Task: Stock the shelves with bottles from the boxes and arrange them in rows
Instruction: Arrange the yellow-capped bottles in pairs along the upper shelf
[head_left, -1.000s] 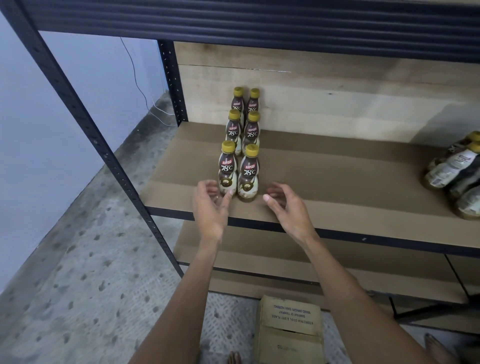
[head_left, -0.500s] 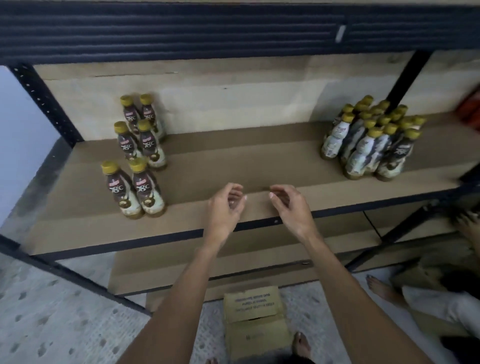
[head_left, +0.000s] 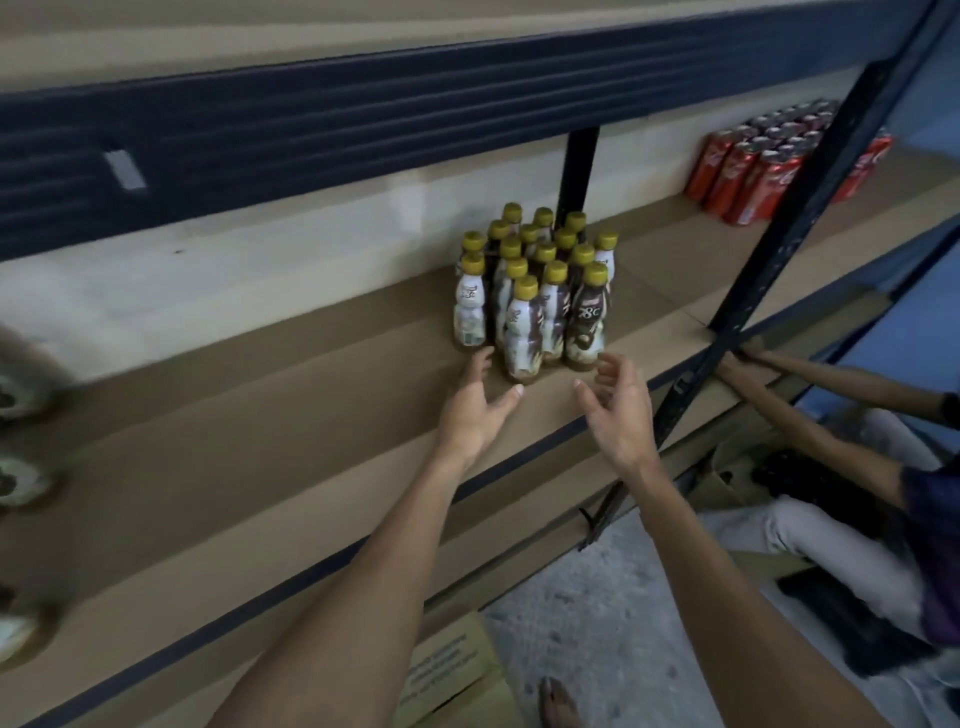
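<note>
Head view: blurred bottles (head_left: 18, 483) at left edge

A block of red cans (head_left: 748, 171) stands packed in close rows at the upper right. Below them, at the right edge, a second person (head_left: 810, 530) sits low in pale trousers and a dark sleeve, both forearms (head_left: 810, 422) stretched leftward. A blue wall (head_left: 909, 332) shows behind them. The grey speckled floor (head_left: 597, 587) lies beneath, with a bare foot (head_left: 558, 704) at the bottom edge.
</note>
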